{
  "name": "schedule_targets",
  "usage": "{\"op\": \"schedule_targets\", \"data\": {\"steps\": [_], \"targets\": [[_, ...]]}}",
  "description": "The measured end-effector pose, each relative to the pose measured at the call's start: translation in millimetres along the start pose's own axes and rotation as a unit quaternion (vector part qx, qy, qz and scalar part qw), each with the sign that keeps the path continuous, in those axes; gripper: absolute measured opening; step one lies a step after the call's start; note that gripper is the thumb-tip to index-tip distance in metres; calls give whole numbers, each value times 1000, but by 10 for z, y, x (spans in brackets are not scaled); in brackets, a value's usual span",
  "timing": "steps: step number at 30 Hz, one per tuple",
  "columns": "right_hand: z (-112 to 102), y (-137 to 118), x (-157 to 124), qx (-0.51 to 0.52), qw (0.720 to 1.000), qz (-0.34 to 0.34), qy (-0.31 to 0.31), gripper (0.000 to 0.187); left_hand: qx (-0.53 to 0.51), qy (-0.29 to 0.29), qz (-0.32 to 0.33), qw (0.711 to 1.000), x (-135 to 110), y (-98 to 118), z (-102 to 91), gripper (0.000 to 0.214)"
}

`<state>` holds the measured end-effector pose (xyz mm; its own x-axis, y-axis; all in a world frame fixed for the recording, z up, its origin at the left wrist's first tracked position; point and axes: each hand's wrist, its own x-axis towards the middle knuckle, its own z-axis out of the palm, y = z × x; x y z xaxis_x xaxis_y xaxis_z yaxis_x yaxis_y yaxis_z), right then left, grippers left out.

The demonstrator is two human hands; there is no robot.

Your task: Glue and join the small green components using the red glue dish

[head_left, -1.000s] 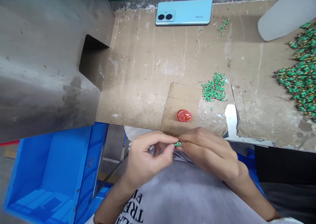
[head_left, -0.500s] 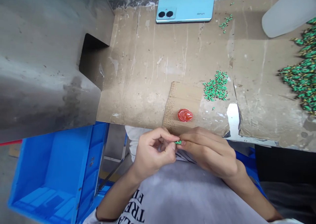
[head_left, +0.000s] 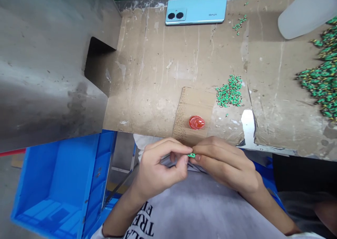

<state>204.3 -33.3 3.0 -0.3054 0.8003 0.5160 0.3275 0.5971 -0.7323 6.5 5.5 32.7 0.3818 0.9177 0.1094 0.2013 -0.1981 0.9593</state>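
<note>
At the front edge of the bench, in the head view, a tiny green part (head_left: 191,155) sits between the fingertips of both hands. It looks like a small ring-shaped piece with dark tips, too small to make out fully. My left hand (head_left: 162,167) pinches its left end between thumb and index finger. From the other side my right hand (head_left: 228,163) holds it with thumb and fingers pressed together, the rest of the fingers folded behind. Just beyond the hands, a small red oval dish (head_left: 196,122) with a glossy surface rests on a cardboard piece (head_left: 198,100).
A pile of similar green parts (head_left: 229,91) lies beside the cardboard, with a bigger heap (head_left: 322,81) at far right. A light-blue phone (head_left: 196,10) and a whitish container (head_left: 306,14) stand farther back. A metal housing (head_left: 52,63) and blue crate (head_left: 58,183) are at left.
My left hand has shifted slightly left, its thumb and index finger wider apart. More of the green part shows between the fingertips, and it sits slightly lower and farther right.
</note>
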Motion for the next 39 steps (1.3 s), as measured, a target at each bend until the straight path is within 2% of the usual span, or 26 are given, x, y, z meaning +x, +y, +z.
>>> {"op": "schedule_targets", "data": {"steps": [4, 8, 14, 18, 21, 23, 25, 27, 29, 34, 39], "targets": [[14, 52, -40, -3, 1000, -21, 1, 17, -17, -7, -56, 998, -15, 4, 11, 14], [20, 66, -23, -2, 1000, -30, 1, 14, -102, -28, -114, 988, -8, -11, 32, 10], [59, 64, -11, 28, 999, -8, 34, 15, -179, -26, -189, 965, 9, -9, 108, 10], [43, 49, -6, 66, 996, 37, 40, 20, -154, -29, -159, 975, -6, -15, 98, 9], [20, -16, 17, 148, 980, 116, 70, 16, -98, -23, -81, 992, -25, -59, 58, 25], [21, -76, 35, 216, 953, 193, 87, 13, -108, -5, -9, 994, -36, -111, 41, 39], [35, -128, 56, 293, 916, 263, 77, 11, -149, 2, 41, 988, -44, -162, 40, 44], [54, -160, 75, 363, 880, 299, 68, 10, -187, -8, 52, 981, -52, -194, 50, 46], [71, -175, 87, 398, 861, 308, 72, 10, -212, -15, 47, 976, -59, -205, 60, 47], [81, -175, 78, 413, 855, 304, 76, 12, -230, -17, 44, 972, -69, -204, 59, 47], [65, -150, 68, 387, 866, 314, 53, 10, -219, -9, 44, 975, -65, -232, 57, 43]]}}
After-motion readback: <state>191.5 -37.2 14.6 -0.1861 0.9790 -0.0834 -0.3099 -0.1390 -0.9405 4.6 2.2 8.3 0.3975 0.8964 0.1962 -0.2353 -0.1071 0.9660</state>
